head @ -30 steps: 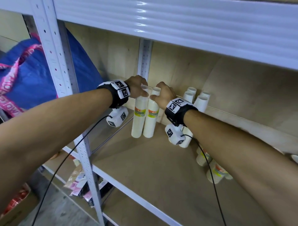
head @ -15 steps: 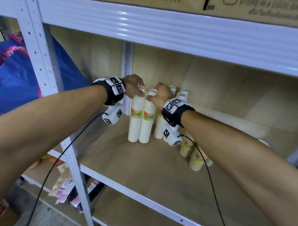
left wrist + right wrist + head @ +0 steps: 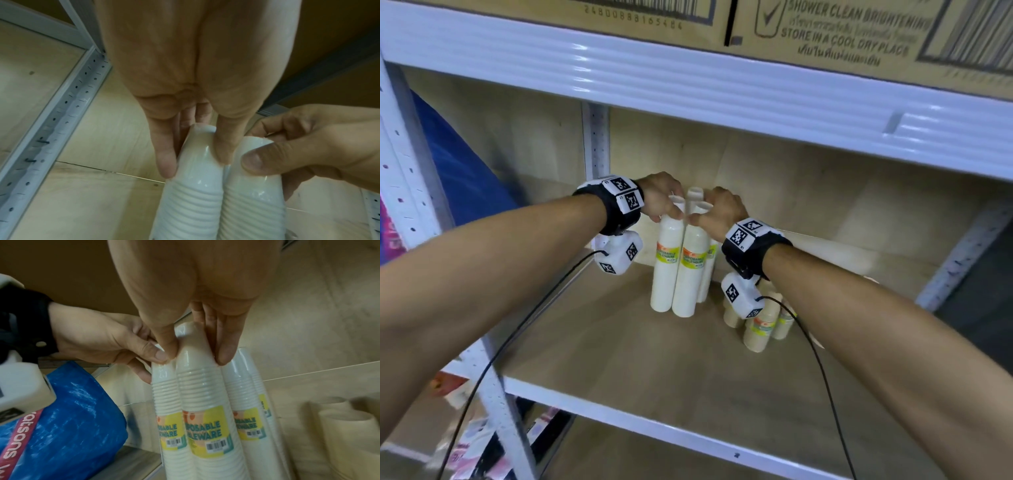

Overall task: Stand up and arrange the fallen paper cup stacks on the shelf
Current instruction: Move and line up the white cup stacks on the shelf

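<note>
Both forearms are bare, with no sleeves. Each wrist carries a black wristband (image 3: 616,219) topped by white square blocks printed with black-and-white coded markers. Beneath each wristband hangs a white, rounded camera housing (image 3: 618,253) bearing the same kind of markers. A thin black cable (image 3: 517,334) runs from each housing back beneath the forearm.

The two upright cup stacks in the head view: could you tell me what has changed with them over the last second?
Little changed. The left hand and right hand still pinch the tops of the left cup stack and right cup stack, upright and pressed together on the shelf. Mostly the camera shifted; any slide toward the back corner is unclear.
</note>
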The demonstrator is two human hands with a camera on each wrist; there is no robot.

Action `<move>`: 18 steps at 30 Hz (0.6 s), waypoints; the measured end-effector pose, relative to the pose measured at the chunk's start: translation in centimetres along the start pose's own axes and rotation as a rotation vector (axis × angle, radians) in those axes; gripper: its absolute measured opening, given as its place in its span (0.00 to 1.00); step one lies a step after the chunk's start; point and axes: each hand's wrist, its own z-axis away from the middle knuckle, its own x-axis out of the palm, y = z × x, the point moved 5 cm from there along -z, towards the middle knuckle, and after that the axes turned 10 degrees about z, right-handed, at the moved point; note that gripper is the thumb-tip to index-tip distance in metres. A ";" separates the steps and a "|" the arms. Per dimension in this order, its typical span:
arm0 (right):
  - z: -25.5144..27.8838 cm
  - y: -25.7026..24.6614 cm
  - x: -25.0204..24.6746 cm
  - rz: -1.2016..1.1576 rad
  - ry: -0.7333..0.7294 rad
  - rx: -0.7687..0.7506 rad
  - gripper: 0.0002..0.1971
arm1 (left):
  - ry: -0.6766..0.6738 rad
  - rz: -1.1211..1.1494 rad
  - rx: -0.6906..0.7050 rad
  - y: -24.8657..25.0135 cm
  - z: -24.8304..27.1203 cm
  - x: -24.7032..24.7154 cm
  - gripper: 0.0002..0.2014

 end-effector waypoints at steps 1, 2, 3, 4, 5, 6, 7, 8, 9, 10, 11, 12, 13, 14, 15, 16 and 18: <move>0.2 0.3 -0.2 0.001 -0.002 0.005 0.29 | -0.005 0.003 0.005 0.2 -0.2 0.2 0.18; 0.2 0.6 -0.4 0.003 -0.004 0.012 0.28 | -0.008 0.006 0.011 0.4 -0.4 0.5 0.18; 0.4 0.9 -0.5 0.009 -0.004 0.017 0.28 | -0.009 0.010 0.017 0.5 -0.6 0.6 0.18; 0.4 1.1 -0.5 0.012 -0.005 0.023 0.28 | -0.009 0.011 0.024 0.6 -0.8 0.8 0.18; 0.4 1.3 -0.4 0.019 -0.011 0.029 0.29 | -0.010 0.010 0.034 0.7 -1.0 0.9 0.17; 0.2 1.5 -0.1 0.019 -0.017 0.042 0.30 | -0.010 0.006 0.041 0.7 -1.1 1.0 0.17; 0.1 1.6 0.1 0.020 -0.023 0.055 0.30 | -0.008 0.004 0.046 0.7 -1.3 1.2 0.17; 0.0 1.8 0.3 0.011 -0.025 0.066 0.31 | -0.007 0.004 0.048 0.7 -1.5 1.3 0.18; -0.1 1.9 0.5 0.000 -0.027 0.073 0.31 | -0.007 0.007 0.048 0.6 -1.7 1.4 0.19; -0.2 2.0 0.6 -0.015 -0.025 0.076 0.32 | -0.007 0.010 0.048 0.5 -1.8 1.5 0.20; -0.2 2.1 0.7 -0.023 -0.022 0.074 0.32 | -0.006 0.011 0.045 0.4 -2.0 1.5 0.21; -0.3 2.2 0.9 -0.030 -0.019 0.076 0.32 | -0.005 0.008 0.043 0.3 -2.2 1.6 0.22; -0.4 2.2 1.0 -0.033 -0.020 0.077 0.32 | -0.005 0.003 0.041 0.2 -2.3 1.6 0.22; -0.5 2.3 1.2 -0.037 -0.021 0.080 0.32 | -0.006 0.002 0.040 0.0 -2.5 1.7 0.22; -0.6 2.4 1.3 -0.037 -0.026 0.085 0.33 | -0.009 0.004 0.038 -0.1 -2.6 1.8 0.22; -0.7 2.5 1.4 -0.035 -0.025 0.086 0.33 | -0.012 0.006 0.037 -0.2 -2.7 1.8 0.23; -0.9 2.6 1.6 -0.032 -0.023 0.085 0.32 | -0.020 0.016 0.030 -0.6 -3.0 2.0 0.23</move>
